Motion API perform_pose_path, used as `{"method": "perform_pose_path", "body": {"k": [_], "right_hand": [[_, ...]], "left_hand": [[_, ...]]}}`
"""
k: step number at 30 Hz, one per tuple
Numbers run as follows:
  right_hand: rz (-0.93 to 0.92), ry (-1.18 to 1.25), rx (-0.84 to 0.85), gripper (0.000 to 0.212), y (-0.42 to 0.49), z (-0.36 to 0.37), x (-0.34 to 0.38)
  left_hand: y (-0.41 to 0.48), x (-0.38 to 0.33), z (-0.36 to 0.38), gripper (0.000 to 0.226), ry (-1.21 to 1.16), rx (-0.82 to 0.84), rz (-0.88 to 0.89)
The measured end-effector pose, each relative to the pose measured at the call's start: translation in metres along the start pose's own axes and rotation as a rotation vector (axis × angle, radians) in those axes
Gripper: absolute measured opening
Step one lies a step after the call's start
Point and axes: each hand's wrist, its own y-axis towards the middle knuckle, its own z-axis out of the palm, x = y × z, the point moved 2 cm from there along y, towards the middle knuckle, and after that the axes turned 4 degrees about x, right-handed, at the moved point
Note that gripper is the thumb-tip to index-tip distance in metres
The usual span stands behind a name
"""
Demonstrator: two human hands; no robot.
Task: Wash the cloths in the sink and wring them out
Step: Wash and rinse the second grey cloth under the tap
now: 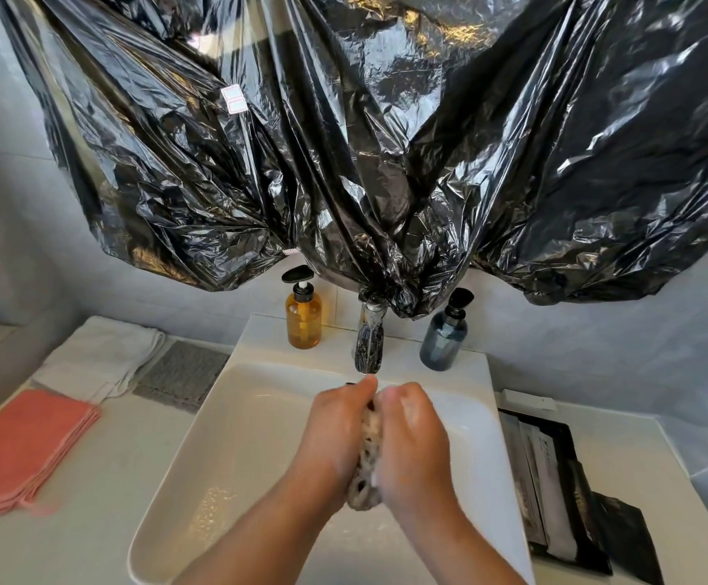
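- Over the white sink (259, 420), a patterned cloth (368, 462) is held above the basin.
- Behind the basin, an amber pump bottle (303, 320) and a blue pump bottle (444, 339), both mostly full, are stood either side of the tap (369, 344).
- The tap's top is hidden by black plastic sheeting (344, 141); most of the cloth is covered by the hands.
- The fingers of the left hand (335, 432) and the right hand (413, 447) are curled tightly round the cloth.
- Pink cloths (27, 449) are stacked on the table (103, 500).

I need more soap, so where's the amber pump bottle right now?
In the head view, the amber pump bottle stands on the sink ledge, just left of the faucet.
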Motion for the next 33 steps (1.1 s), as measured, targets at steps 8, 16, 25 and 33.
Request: {"method": "perform_pose_path", "body": {"k": [8, 16, 25, 33], "right_hand": [[0.193, 0.315, -0.036, 0.027, 0.022, -0.005, -0.008], [-0.031, -0.023, -0.031, 0.034, -0.022, 0.006, -0.008], [0.401, 0.412, 0.08, 0.038, 0.028, 0.009, -0.021], [-0.073, 0.064, 0.02, 0.037, -0.022, 0.016, -0.021]], "left_hand": [[-0.022, 0.024, -0.001, 0.035, -0.048, -0.091, 0.275], [-0.009, 0.005, 0.0, 0.039, 0.021, -0.184, 0.238], [-0.009, 0.002, -0.006, 0.04, -0.176, -0.135, 0.077], [0.002, -0.013, -0.002, 0.043, -0.299, -0.268, -0.131]]}}
